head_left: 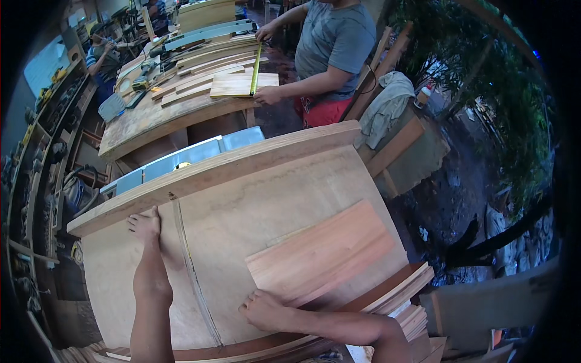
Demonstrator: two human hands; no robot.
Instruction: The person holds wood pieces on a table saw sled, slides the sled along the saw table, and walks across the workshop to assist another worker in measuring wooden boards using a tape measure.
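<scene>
Before me is a plywood worktop (pixel 218 218) with a thick wooden rail (pixel 236 168) along its far edge and a slot running across it. My left hand (pixel 145 227) lies on the worktop close to the rail, fingers apart and nothing held. A reddish flat wooden board (pixel 322 254) rests on the right part of the worktop. My right hand (pixel 261 311) is curled at the board's near left corner; whether its fingers grip the board or only touch it is not clear. Stacked wooden boards (pixel 395 297) run along the near edge.
Across from me, a co-worker (pixel 333 54) holds a yellow tape measure (pixel 256 68) over a wooden board (pixel 227 85) on another workbench (pixel 150 131), among strips and a cordless drill (pixel 140 81). Another person (pixel 100 59) is further back. Loaded shelves (pixel 43 149) stand left; a cloth (pixel 386 106) hangs right.
</scene>
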